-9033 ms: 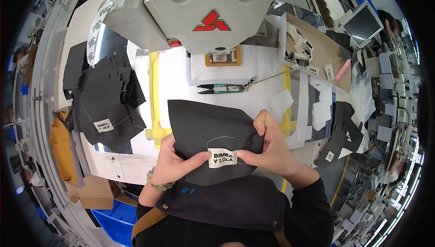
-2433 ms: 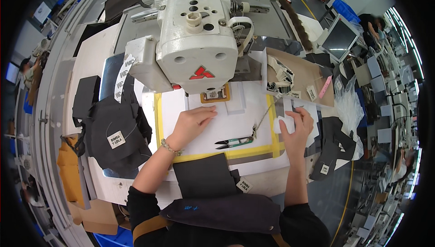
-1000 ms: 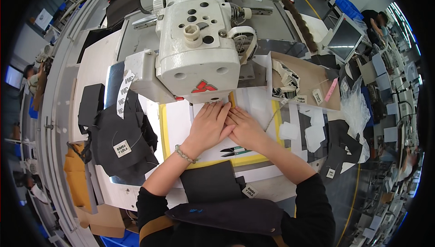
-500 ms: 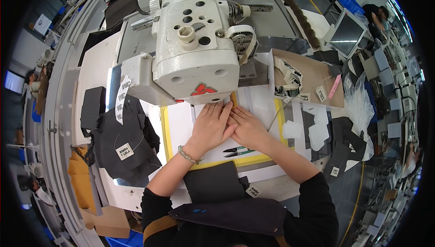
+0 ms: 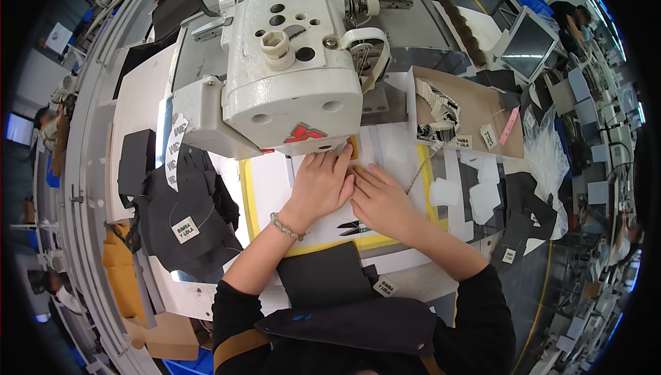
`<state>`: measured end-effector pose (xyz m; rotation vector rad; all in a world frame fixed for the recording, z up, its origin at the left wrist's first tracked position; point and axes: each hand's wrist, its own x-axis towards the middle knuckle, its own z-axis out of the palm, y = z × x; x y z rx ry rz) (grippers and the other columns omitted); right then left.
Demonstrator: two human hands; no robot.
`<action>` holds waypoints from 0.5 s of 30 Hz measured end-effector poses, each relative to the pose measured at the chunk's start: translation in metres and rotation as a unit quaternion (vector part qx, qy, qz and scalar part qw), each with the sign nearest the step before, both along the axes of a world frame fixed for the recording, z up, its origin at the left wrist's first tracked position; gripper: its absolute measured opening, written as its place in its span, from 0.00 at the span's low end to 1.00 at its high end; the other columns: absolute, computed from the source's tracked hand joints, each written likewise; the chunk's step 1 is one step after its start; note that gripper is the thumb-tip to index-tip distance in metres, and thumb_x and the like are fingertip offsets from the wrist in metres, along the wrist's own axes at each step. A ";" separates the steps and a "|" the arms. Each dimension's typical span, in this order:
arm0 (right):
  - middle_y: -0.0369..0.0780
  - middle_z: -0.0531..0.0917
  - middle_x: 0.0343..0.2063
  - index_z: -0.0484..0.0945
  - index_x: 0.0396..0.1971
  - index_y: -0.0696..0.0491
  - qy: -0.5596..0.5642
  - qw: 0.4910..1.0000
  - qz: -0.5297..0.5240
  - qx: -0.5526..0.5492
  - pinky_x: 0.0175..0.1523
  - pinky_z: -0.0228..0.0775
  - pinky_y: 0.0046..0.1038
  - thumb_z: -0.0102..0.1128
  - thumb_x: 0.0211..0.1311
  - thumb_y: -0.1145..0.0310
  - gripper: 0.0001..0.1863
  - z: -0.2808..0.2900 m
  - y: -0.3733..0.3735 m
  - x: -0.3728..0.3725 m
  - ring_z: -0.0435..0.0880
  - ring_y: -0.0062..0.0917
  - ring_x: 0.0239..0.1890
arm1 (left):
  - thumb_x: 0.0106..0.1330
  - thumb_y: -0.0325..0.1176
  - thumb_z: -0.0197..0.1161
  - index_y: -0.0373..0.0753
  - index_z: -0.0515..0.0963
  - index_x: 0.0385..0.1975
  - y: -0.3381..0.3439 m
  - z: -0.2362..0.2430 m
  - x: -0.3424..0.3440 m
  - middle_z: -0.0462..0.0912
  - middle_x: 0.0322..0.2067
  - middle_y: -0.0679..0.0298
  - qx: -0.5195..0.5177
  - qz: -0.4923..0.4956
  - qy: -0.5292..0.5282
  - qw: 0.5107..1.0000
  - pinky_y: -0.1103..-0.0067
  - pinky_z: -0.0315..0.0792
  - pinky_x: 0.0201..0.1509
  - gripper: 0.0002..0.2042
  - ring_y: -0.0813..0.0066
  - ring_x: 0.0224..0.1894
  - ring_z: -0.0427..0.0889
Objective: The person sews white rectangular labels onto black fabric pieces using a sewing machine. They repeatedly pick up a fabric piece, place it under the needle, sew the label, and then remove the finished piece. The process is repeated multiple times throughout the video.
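Under the head of a white industrial sewing machine (image 5: 292,100), my left hand (image 5: 318,188) lies palm down, fingers stretched forward and their tips partly hidden by the machine. Beside it, my right hand (image 5: 385,204) rests with extended fingers, its fingertips close to the left thumb. No held item shows in either hand; whatever lies beneath the palms is hidden. Both are over a white work surface edged with yellow tape (image 5: 249,196). An amber-coloured machine part (image 5: 354,148) stands by the left fingertips. Small thread snips (image 5: 352,228) lie just nearer than the right hand.
Dark fabric pieces (image 5: 186,199) with a pale label are heaped at left. A cardboard tray (image 5: 475,110) holds a strip of labels at right, near white scraps (image 5: 483,201) and clear plastic (image 5: 547,158). A dark panel (image 5: 322,275) lies at the near edge.
My hands, which overlapped at the thumbs and fingers, have drawn slightly apart. The right hand has shifted right and a little nearer, while the left stays under the machine head.
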<state>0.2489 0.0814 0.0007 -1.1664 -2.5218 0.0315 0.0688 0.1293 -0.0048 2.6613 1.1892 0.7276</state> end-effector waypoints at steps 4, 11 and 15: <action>0.36 0.79 0.41 0.78 0.45 0.53 0.034 0.998 0.028 -0.033 0.55 0.63 0.34 0.68 0.52 0.62 0.20 0.020 -0.031 0.014 0.77 0.25 0.46 | 0.57 0.34 0.60 0.31 0.70 0.57 0.002 -0.002 0.001 0.79 0.44 0.49 0.026 -0.001 0.018 1.000 0.68 0.69 0.51 0.26 0.56 0.42 0.78; 0.32 0.75 0.36 0.76 0.42 0.49 0.033 0.997 -0.007 -0.069 0.48 0.61 0.31 0.70 0.51 0.63 0.18 0.008 -0.057 0.038 0.75 0.24 0.40 | 0.58 0.28 0.61 0.35 0.73 0.52 -0.003 0.004 -0.008 0.80 0.44 0.54 0.041 -0.023 -0.019 0.999 0.69 0.70 0.49 0.20 0.59 0.43 0.78; 0.33 0.76 0.36 0.76 0.40 0.49 0.050 0.990 -0.106 -0.079 0.48 0.60 0.30 0.70 0.50 0.65 0.17 0.009 -0.062 0.059 0.75 0.25 0.40 | 0.57 0.28 0.66 0.40 0.77 0.41 -0.042 0.030 -0.028 0.79 0.40 0.64 -0.070 -0.096 -0.050 0.992 0.72 0.67 0.45 0.12 0.65 0.42 0.77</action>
